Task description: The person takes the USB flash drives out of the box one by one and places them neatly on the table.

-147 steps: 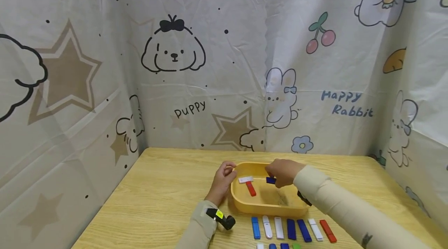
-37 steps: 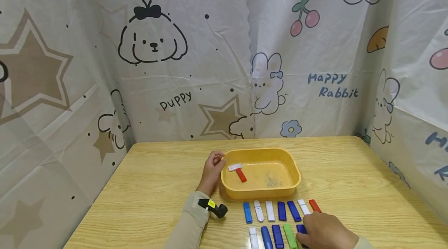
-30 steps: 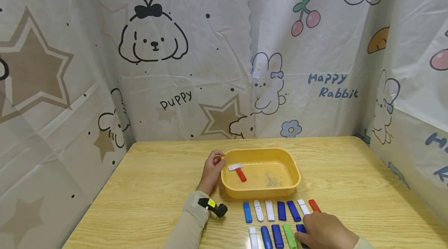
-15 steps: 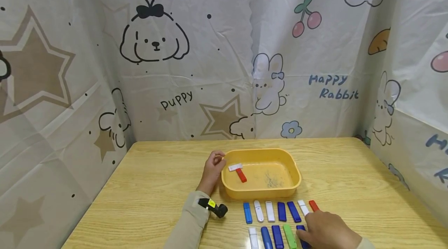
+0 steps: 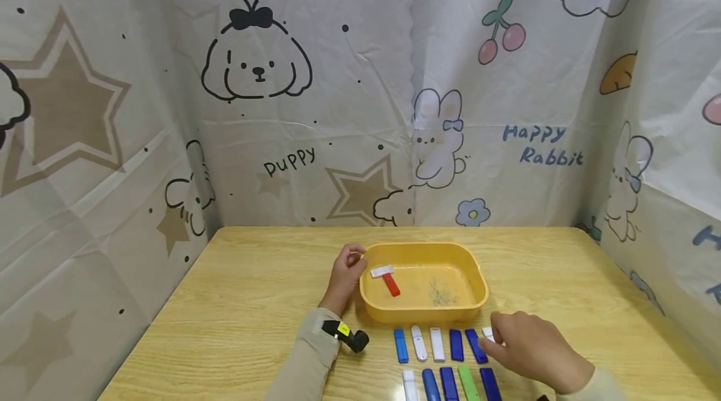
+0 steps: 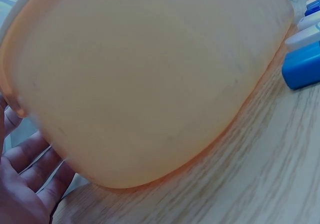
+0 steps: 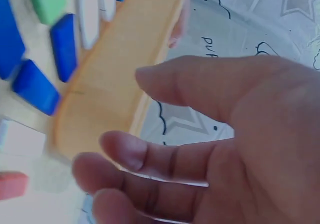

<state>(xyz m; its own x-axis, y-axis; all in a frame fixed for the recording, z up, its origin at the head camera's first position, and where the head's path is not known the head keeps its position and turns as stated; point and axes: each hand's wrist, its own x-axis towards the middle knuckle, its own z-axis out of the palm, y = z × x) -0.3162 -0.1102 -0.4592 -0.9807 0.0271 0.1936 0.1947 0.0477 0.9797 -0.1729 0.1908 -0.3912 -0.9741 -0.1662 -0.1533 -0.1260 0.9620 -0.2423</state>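
In the head view, my left hand (image 5: 343, 274) rests against the left end of a yellow plastic bin (image 5: 424, 314). Its fingers touch the outside wall near the rim, fairly straight in the left wrist view. A white USB stick (image 5: 382, 271) and a red USB stick (image 5: 391, 284) lie inside the bin. My right hand (image 5: 532, 345) is over the right end of two rows of USB sticks, partly covering a white one (image 5: 487, 332). In the right wrist view its thumb and fingers are spread apart and hold nothing. A dark blue stick (image 5: 490, 385) ends the near row.
Blue, white and dark blue sticks, such as a light blue one (image 5: 400, 345), line up in front of the bin. The nearer row includes a green stick (image 5: 469, 383). A patterned curtain (image 5: 360, 107) stands behind the wooden table (image 5: 253, 301).
My right hand, earlier inside the bin with a dark blue stick, moved to the near row. It has since lifted off the dark blue stick at that row's right end. My left hand stays put.
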